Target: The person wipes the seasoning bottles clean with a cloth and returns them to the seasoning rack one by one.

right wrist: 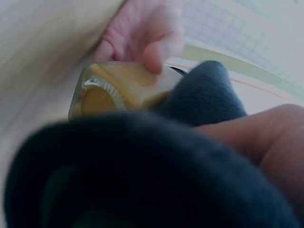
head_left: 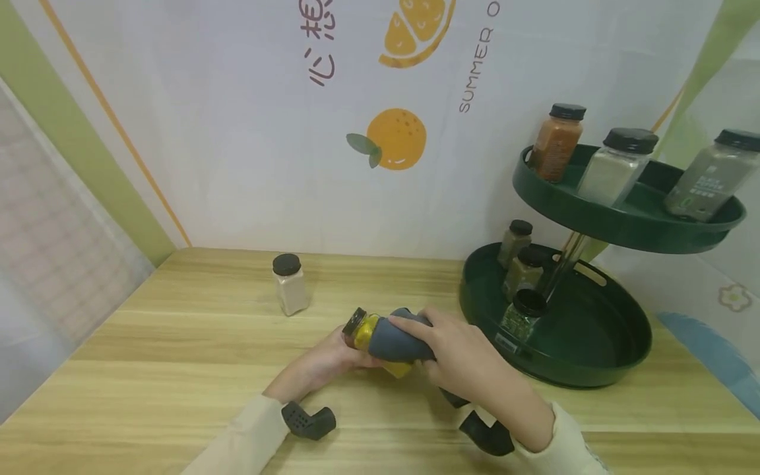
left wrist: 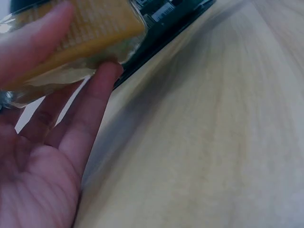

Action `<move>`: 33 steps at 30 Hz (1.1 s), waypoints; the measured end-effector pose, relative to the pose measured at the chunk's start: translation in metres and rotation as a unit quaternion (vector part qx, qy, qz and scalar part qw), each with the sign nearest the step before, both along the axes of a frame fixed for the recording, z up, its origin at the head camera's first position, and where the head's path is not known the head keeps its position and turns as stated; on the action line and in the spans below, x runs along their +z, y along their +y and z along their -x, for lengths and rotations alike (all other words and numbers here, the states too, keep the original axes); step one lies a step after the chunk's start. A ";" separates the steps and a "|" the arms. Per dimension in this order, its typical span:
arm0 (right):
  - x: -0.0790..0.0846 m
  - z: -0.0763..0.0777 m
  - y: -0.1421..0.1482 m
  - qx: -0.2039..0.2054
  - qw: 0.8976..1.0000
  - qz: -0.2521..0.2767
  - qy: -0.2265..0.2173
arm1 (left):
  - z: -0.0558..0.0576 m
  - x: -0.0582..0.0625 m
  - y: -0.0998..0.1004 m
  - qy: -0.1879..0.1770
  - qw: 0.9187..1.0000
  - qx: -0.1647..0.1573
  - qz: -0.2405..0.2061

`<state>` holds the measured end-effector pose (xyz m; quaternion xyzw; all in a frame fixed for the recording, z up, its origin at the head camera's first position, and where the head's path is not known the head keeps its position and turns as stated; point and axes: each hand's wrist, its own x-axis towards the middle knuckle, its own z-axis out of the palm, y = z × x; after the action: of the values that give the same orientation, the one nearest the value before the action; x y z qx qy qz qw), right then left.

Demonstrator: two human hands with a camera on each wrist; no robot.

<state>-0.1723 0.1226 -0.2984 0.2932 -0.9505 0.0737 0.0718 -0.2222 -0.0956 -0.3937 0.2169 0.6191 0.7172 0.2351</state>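
Note:
A spice jar of yellow powder (head_left: 364, 331) with a black cap lies tilted in my left hand (head_left: 329, 363), over the wooden table. In the left wrist view the thumb and fingers are around the jar (left wrist: 102, 31), near its base. My right hand (head_left: 460, 349) grips a dark blue-grey cloth (head_left: 400, 343) that covers part of the jar's side. Seen from the right wrist, the cloth (right wrist: 204, 95) bunches up against the jar (right wrist: 130, 78), and its near fold hides much of the right hand.
A jar of pale powder (head_left: 292, 290) stands at the table's back left. On the right is a two-tier dark green rack; its upper tray (head_left: 623, 224) bears an orange-red jar (head_left: 557, 145) and two others. Several small jars stand in the lower tray (head_left: 600, 356).

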 end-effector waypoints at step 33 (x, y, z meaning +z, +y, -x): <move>0.013 0.006 0.013 -0.062 0.991 0.078 0.084 | -0.013 0.002 0.018 -0.184 0.928 0.046 -0.321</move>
<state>-0.1788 0.1357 -0.2850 0.2324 -0.9487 0.1181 0.1789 -0.2088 -0.0777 -0.3919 0.1161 0.3112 0.9149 0.2293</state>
